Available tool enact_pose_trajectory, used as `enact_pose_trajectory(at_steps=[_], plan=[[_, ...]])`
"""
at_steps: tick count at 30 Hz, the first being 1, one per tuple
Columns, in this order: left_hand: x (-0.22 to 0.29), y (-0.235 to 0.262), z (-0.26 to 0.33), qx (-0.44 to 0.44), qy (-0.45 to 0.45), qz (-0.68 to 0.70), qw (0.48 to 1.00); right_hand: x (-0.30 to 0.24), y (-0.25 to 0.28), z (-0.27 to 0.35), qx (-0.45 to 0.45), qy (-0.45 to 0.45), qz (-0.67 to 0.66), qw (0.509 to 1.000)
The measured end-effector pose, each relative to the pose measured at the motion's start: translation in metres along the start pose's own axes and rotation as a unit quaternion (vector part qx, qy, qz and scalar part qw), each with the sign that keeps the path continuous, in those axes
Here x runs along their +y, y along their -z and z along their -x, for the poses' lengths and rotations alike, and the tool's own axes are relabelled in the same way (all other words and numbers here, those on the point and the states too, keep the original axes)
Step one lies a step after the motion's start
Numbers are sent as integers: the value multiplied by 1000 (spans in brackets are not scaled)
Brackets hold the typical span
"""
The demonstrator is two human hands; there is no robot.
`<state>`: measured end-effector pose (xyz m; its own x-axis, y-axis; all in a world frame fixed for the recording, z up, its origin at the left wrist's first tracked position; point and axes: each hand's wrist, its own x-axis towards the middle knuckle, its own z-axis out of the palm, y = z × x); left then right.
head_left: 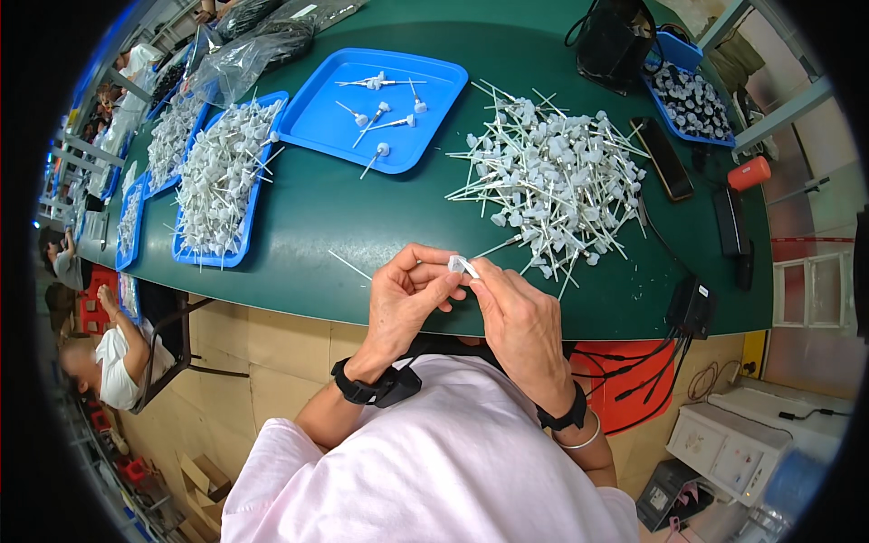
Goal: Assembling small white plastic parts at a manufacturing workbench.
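Note:
In front of my chest, over the table's near edge, both hands meet at a small white pump head [459, 264]. The fingertips of my left hand [403, 299] pinch its whitish, translucent cap end. My right hand [522, 317] closes on its other side, thumb and forefinger together; the fingers partly cover the piece. Just beyond the right hand lies a big loose pile of similar white pump heads with thin tubes [552, 176]. A blue tray [312, 113] farther off to the left holds several of the same pieces. One loose thin tube [348, 263] lies left of my hands.
Blue trays heaped with pump heads [222, 185] line the left side. At the right are a phone [662, 158], a black bag [617, 45], a blue bin of dark-and-white parts [692, 100], a red cylinder [749, 173] and a black cable box [691, 306]. Another person [127, 362] sits at far left.

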<state>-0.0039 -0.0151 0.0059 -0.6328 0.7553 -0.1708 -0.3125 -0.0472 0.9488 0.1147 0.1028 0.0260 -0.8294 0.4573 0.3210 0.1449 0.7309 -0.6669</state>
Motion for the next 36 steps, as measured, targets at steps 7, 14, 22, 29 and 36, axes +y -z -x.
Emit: enact_pose_trajectory(at_steps=[7,14,22,29,36], plan=[[0,-1,0,1,1,0,1000,-1,2,0,-3,2,6,1000],[0,-1,0,1,0,0,1000,-2,2,0,-1,4,15,1000],[-1,-1,0,3,5,2,1000,-8,7,0,-10,-3,34,999],[-2,-1,1,8,-2,1,1000,-6,8,-1,-15,15,27,999],[-4,-1,0,8,-4,5,1000,-5,10,-2,-26,14,22,999]])
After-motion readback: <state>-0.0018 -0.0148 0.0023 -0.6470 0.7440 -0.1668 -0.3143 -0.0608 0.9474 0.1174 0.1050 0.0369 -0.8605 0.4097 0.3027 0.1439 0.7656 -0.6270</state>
